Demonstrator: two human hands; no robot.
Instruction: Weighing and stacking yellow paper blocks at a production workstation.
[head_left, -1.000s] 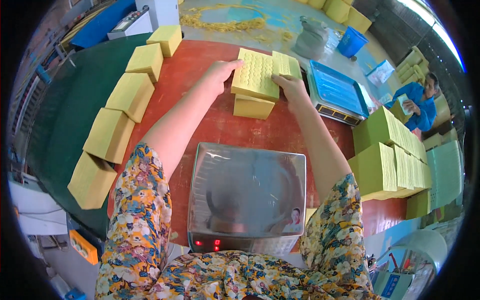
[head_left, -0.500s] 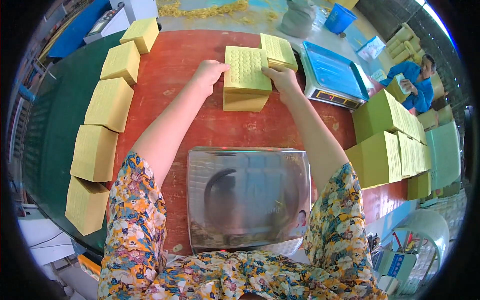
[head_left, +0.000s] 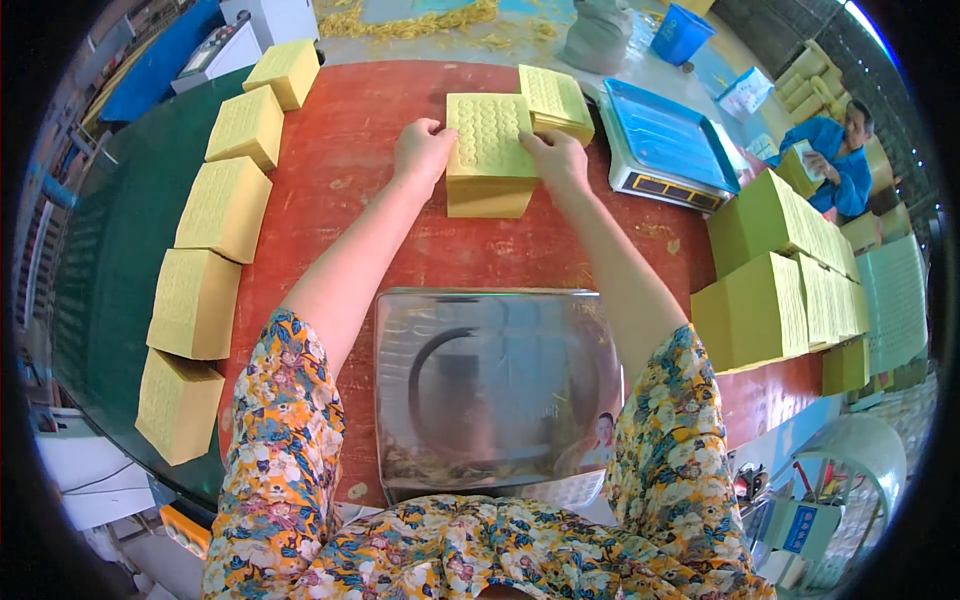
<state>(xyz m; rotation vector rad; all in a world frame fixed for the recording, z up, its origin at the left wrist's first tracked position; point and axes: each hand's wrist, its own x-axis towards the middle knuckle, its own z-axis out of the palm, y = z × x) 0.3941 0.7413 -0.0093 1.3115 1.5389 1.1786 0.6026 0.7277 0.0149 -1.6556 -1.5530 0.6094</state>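
A thick stack of yellow embossed paper (head_left: pixel 490 150) stands on the red table beyond the lidded machine, with rows of round marks on its top sheet. My left hand (head_left: pixel 425 155) grips its left edge, fingers bent. At the opposite edge, my right hand (head_left: pixel 558 160) holds the far right corner with thumb and fingers bent. Parts of the fingers on both sides are hidden. Just behind my right hand is another yellow paper stack (head_left: pixel 556 98), close against the first.
A scale with a blue tray (head_left: pixel 668 138) stands right of the stacks. A machine with a clear lid (head_left: pixel 495 390) lies before me. More yellow stacks line the left (head_left: pixel 222 210) and fill the right side (head_left: pixel 750 310). A person in blue (head_left: pixel 835 160) holds a yellow stack at far right.
My left fingers and thumb have bent more at the stack's left edge. The right hand has shifted slightly left. The stack stays in nearly the same place.
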